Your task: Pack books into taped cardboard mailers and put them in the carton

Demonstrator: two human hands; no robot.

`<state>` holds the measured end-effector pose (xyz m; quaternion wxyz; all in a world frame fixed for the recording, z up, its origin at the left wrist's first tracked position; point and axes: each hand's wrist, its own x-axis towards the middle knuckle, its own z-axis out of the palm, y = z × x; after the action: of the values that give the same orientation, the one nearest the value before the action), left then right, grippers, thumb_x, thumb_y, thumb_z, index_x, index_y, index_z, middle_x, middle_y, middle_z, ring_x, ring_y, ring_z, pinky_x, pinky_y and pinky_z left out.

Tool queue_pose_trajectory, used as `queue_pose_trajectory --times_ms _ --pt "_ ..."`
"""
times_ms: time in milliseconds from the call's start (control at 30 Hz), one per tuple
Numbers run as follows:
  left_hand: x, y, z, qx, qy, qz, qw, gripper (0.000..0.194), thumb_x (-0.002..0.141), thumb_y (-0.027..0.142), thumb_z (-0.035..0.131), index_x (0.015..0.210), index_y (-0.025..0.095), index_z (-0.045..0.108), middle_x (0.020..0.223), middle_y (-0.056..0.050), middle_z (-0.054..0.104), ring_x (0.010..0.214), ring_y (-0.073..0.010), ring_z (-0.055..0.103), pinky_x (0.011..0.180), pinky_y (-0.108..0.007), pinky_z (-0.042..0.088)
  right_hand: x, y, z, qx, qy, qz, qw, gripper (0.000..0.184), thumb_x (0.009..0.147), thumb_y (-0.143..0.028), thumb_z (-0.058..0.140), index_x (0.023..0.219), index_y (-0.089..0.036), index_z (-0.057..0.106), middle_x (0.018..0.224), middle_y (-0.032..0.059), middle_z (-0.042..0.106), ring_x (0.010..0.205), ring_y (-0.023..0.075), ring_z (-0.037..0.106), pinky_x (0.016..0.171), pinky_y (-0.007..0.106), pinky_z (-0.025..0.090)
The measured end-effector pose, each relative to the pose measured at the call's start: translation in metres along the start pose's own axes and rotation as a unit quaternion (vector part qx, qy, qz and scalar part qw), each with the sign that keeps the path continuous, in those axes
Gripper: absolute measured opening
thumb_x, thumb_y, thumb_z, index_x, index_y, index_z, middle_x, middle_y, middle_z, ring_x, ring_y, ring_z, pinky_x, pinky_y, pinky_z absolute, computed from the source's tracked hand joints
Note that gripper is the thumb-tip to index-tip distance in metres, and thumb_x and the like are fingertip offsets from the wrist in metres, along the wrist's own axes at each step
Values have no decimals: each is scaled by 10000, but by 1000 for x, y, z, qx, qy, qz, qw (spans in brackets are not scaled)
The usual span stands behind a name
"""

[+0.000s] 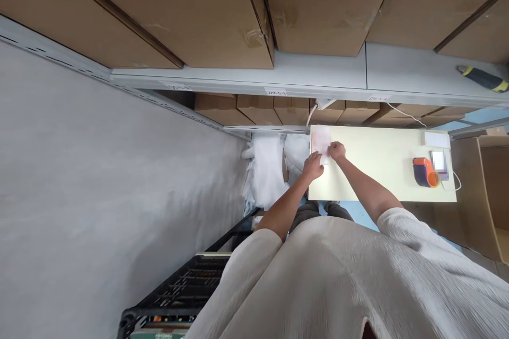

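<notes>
Pinkish packet (320, 139) — left grip (314, 166), right grip (337, 151) touching — over table (377, 161)

Cream tabletop (382, 151), pinkish packet (320, 139), tape dispenser (422, 172)

Left hand (314, 166) and right hand (338, 151) close together at the left end of the surface (382, 164).
The bare left forearm (288, 205) slants forward from outside the surface's near left corner; its hand lies palm down by the left edge, fingers reaching forward. The bare right forearm (366, 184) crosses the near edge and angles leftward, its hand slightly farther from that edge, fingers curled toward the other hand. How tight the right grip is remains too small to tell.
</notes>
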<state>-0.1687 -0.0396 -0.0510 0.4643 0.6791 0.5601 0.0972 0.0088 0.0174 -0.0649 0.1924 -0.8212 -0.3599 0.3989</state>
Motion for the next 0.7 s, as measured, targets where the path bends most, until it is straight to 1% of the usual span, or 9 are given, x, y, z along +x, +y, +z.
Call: queue_pose_trajectory --times_ms 67,167,267,333,400,533,633,700 --pt "0 -1 -1 3 -6 2 1000 654 877 126 738 1519 219 650 1772 -162 474 1675 -383 397 1387 -536 311 -3 4 -3 -2 8 -8 1000 222 791 -200 686 996 -237 765 983 54 800 990 248 733 952 349 581" --pt "0 2 -4 25 -23 2 999 642 886 129 728 1518 205 645 1793 -177 438 1689 -393 369 1380 -552 314 -10 11 -9 -2 -4 -22 1000 268 817 -202 657 1056 -234 775 1078 64 813 1035 245 738 996 356 577" --pt "-3 8 -6 46 -32 -5 998 635 918 152 704 1545 214 620 1801 -173 426 1695 -371 360 1379 -544 312 -18 19 -18 2 -15 -32 999 282 844 -222 630 1086 -241 774 1130 58 816 1063 234 742 1018 358 575" --pt "-7 13 -5 51 -25 -12 998 634 941 172 686 1567 221 600 1795 -167 438 1693 -347 369 1383 -519 307 -24 25 -24 5 -20 -39 999 274 854 -240 622 1084 -244 771 1145 52 815 1067 222 744 1019 350 575" --pt "-15 18 -2 48 -12 -24 998 626 959 189 669 1579 213 589 1786 -176 449 1689 -333 379 1383 -501 309 -30 32 -31 9 -34 -44 998 270 857 -248 610 1077 -240 767 1123 46 815 1036 210 748 1000 340 579" --pt "-33 28 9 23 33 -58 997 608 961 202 685 1564 213 607 1764 -188 476 1676 -341 403 1379 -499 322 -38 46 -44 15 -83 -57 995 264 847 -251 593 1051 -219 757 976 24 804 927 198 743 933 327 589" --pt "-50 37 23 18 80 -74 994 612 965 188 683 1571 225 606 1759 -173 488 1665 -350 421 1380 -520 331 -43 58 -55 16 -109 -88 990 249 839 -255 592 1025 -215 752 929 19 792 891 197 737 902 325 590" --pt "-63 46 36 22 112 -79 990 613 978 179 657 1587 214 592 1760 -169 489 1655 -350 437 1380 -526 341 -48 68 -65 19 -128 -120 984 235 837 -261 592 1005 -220 750 936 24 792 871 199 738 898 336 594"
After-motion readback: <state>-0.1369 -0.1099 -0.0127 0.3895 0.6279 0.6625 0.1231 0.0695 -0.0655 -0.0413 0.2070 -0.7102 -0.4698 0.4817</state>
